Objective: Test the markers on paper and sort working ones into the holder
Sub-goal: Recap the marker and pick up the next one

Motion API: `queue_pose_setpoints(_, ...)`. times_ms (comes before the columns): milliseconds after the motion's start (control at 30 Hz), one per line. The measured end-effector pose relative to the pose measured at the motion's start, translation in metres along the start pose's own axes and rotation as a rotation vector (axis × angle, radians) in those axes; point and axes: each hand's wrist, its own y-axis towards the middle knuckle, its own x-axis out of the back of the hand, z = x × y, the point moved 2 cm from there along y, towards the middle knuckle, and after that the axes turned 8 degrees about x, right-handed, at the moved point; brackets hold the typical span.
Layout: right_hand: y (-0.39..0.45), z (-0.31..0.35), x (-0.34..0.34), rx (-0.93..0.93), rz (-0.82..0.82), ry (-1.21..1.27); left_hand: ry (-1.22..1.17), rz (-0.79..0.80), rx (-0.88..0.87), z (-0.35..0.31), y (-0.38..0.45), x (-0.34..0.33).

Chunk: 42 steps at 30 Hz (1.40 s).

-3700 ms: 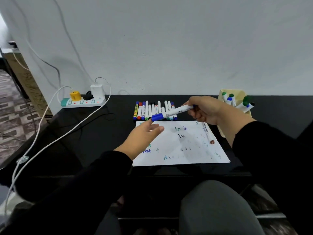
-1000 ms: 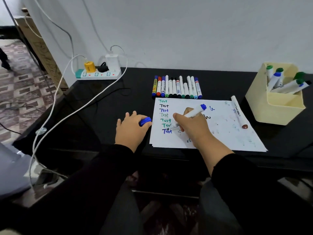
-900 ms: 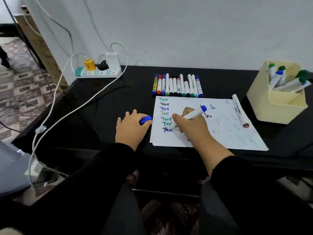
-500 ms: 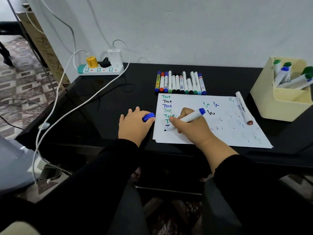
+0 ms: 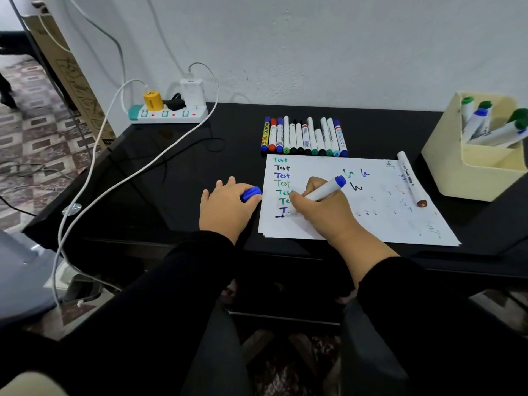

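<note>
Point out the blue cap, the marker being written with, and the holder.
blue cap [image 5: 251, 194], head view, on the cap's ribbed side, at the left hand.
marker [image 5: 325, 190], head view, mid white barrel, above the right hand.
holder [image 5: 454, 170], head view, front cream wall.

Since the cap came off, I see my right hand [image 5: 323, 212] drop the blue marker [image 5: 324, 190] onto the paper [image 5: 371, 212], writing at the near left; my left hand [image 5: 225, 207] now rests beside it, apparently pinching the cap [image 5: 251, 194].

Uncapped blue marker [image 5: 324, 190] tilted, tip seemingly on scribbled paper [image 5: 371, 212].
</note>
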Motion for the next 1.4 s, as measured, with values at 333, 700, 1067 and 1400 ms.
queue_pose_setpoints(333, -0.0019, -0.0019, 0.0001, -0.015, 0.004, 0.037, -0.001, -0.006, -0.002, -0.0002, -0.0011, 0.0007)
queue_pose_setpoints(700, -0.0028, -0.0009, 0.0023, -0.008, -0.037, 0.057, 0.000, -0.005, -0.005, -0.0001, -0.0011, 0.0007)
queue_pose_setpoints(1067, -0.0021, -0.0033, 0.0037, -0.002, -0.065, 0.030, 0.026, 0.002, -0.001, -0.0001, 0.0014, -0.0006)
queue_pose_setpoints(1400, -0.0022, -0.0021, 0.0049, -0.028, -0.048, 0.085, 0.013, 0.006, 0.000, 0.0005, 0.0009, -0.0004)
